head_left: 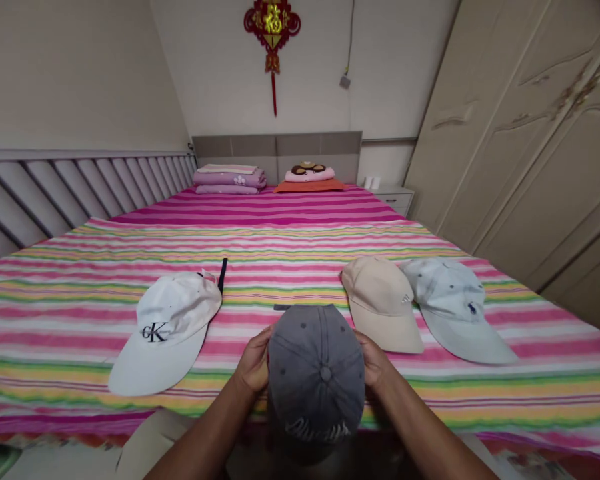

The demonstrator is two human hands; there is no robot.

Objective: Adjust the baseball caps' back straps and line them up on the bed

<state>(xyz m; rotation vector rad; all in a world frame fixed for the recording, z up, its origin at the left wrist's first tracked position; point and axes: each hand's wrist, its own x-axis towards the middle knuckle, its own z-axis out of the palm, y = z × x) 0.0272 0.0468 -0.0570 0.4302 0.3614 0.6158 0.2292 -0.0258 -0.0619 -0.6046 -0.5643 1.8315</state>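
Note:
A dark grey baseball cap (317, 360) is held up at the bed's near edge, crown toward me and brim pointing down at my body. My left hand (257, 360) grips its left side, and my right hand (371, 359) grips the right side; most fingertips are hidden behind the cap. Pale lettering runs along the cap's lower front. On the left lies a white cap (177, 320) with black "CK" letters and a dark strap sticking up. To the right rest a beige cap (380, 300) and, touching it, a pale grey-white cap (450, 300) with a small dark emblem.
A striped sheet (280, 250) covers the bed. Folded purple bedding (230, 180) and a pink pillow stack (310, 175) sit by the headboard (325, 145). A slatted rail (80, 187) runs along the left; a wardrobe (520, 153) and nightstand (395, 199) stand at right.

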